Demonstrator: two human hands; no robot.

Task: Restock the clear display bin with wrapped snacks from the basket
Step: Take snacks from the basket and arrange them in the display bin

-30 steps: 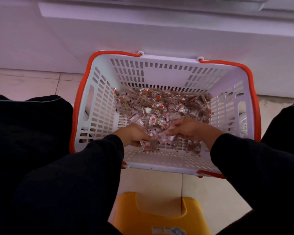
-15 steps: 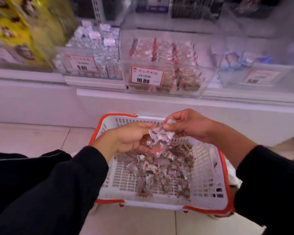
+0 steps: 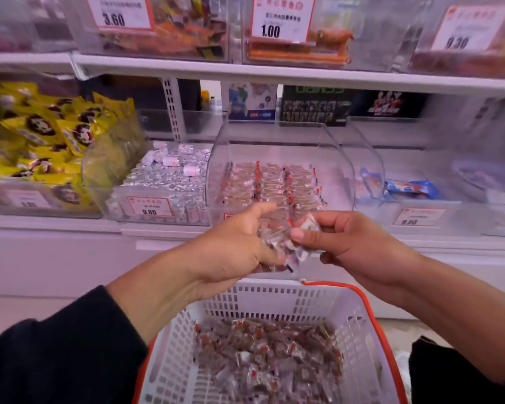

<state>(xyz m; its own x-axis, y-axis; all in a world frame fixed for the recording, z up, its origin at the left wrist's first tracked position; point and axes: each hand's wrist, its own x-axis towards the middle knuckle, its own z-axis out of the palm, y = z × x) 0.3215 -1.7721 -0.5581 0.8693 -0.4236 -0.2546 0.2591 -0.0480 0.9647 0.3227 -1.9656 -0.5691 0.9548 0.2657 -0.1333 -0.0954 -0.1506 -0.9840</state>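
A white basket with an orange rim (image 3: pixel 359 322) sits low in front of me, holding a heap of clear-wrapped brown snacks (image 3: pixel 271 354). My left hand (image 3: pixel 233 252) cups a bunch of wrapped snacks (image 3: pixel 277 243) above the basket's far edge. My right hand (image 3: pixel 353 243) pinches one end of that bunch between thumb and fingers. Just beyond both hands stands the clear display bin (image 3: pixel 280 147) on the lower shelf, with neat rows of the same snacks (image 3: pixel 271 182) inside.
Left of the bin is a clear bin of silver-wrapped sweets (image 3: pixel 164 182) and yellow packets (image 3: pixel 41 141). Right of it a bin with blue wrappers (image 3: pixel 408 188). An upper shelf (image 3: pixel 274 72) carries more bins with price cards. Boxes stand behind.
Both hands rose out of the basket with a bunch of snacks and moved up toward the clear bin; my view tilted up from the floor to the shelves.
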